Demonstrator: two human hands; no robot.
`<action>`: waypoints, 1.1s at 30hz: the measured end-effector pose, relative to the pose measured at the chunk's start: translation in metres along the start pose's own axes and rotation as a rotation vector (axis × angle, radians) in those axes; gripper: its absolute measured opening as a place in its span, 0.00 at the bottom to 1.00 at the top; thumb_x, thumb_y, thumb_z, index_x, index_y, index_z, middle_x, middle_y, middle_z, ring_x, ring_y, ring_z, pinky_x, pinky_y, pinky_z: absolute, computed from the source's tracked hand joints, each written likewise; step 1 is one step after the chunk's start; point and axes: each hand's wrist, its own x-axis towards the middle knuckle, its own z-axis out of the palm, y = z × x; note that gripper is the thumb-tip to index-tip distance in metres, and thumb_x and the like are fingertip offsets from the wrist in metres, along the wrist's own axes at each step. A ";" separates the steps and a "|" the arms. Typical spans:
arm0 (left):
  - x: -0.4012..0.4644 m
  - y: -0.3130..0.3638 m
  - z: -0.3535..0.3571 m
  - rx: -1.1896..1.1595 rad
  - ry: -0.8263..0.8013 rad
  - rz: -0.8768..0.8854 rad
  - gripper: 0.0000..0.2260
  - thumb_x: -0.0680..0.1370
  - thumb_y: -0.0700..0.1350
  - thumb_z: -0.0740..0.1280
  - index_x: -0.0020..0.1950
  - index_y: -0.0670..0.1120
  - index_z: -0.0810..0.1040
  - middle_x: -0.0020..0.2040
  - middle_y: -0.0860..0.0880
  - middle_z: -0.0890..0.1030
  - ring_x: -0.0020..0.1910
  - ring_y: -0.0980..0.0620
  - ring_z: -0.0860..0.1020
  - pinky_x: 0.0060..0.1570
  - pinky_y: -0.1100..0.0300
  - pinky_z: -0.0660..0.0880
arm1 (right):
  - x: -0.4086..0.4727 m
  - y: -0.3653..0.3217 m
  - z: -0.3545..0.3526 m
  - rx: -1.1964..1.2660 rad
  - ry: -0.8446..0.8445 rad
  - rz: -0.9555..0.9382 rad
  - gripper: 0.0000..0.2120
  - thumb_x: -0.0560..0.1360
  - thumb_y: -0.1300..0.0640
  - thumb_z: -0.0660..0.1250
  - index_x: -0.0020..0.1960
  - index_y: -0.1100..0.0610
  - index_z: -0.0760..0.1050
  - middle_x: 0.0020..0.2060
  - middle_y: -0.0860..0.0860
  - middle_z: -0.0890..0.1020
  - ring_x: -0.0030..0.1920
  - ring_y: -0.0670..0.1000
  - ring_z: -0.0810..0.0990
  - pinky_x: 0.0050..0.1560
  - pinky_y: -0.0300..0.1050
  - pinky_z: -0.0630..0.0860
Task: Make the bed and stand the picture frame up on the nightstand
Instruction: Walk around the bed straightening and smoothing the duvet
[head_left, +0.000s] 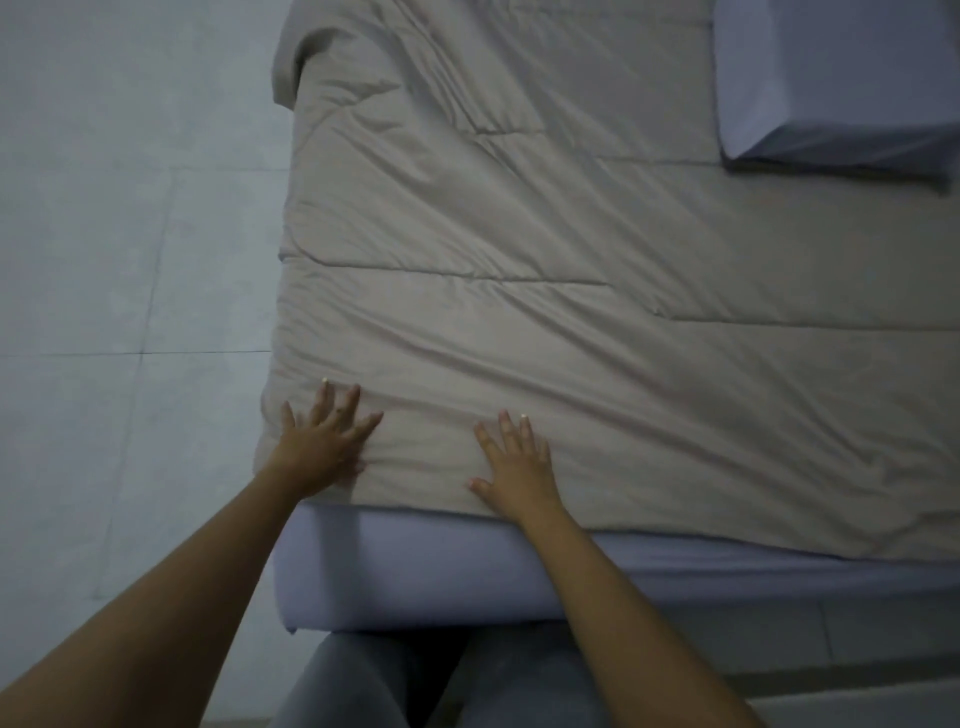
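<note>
Both grips, left hand (323, 441) and right hand (514, 462), press flat, fingers released, smoothing the duvet (571, 312); wrinkles remain; pillow (831, 83) at 1 o'clock; frame unseen.

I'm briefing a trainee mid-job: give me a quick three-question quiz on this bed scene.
1. True or false: both hands lie flat on the duvet.
2. Where is the pillow? A) top right of the bed B) on the floor C) under the left hand
3. What colour is the sheet showing below the duvet's near edge?

Key:
1. True: the left hand and right hand press it with fingers spread.
2. A
3. Pale lavender-blue.
</note>
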 end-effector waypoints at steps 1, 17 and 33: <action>0.007 -0.003 0.008 -0.006 -0.011 0.011 0.33 0.78 0.62 0.59 0.79 0.59 0.48 0.80 0.46 0.40 0.78 0.34 0.40 0.65 0.25 0.54 | 0.008 -0.004 0.008 -0.016 -0.003 0.006 0.38 0.76 0.39 0.61 0.77 0.41 0.43 0.78 0.50 0.39 0.78 0.58 0.38 0.74 0.62 0.47; -0.108 -0.023 0.099 -0.165 -0.012 0.120 0.35 0.57 0.36 0.82 0.63 0.46 0.78 0.60 0.41 0.82 0.52 0.37 0.84 0.30 0.53 0.82 | -0.062 -0.057 0.043 -0.049 -0.265 -0.056 0.21 0.82 0.52 0.52 0.75 0.49 0.62 0.77 0.55 0.57 0.75 0.67 0.53 0.73 0.56 0.58; -0.120 0.010 -0.089 -0.063 0.111 -0.008 0.26 0.84 0.53 0.46 0.80 0.47 0.47 0.81 0.46 0.47 0.80 0.45 0.46 0.78 0.48 0.48 | -0.131 0.027 -0.102 0.085 -0.105 0.339 0.31 0.82 0.42 0.46 0.78 0.58 0.48 0.79 0.54 0.50 0.78 0.58 0.47 0.76 0.54 0.49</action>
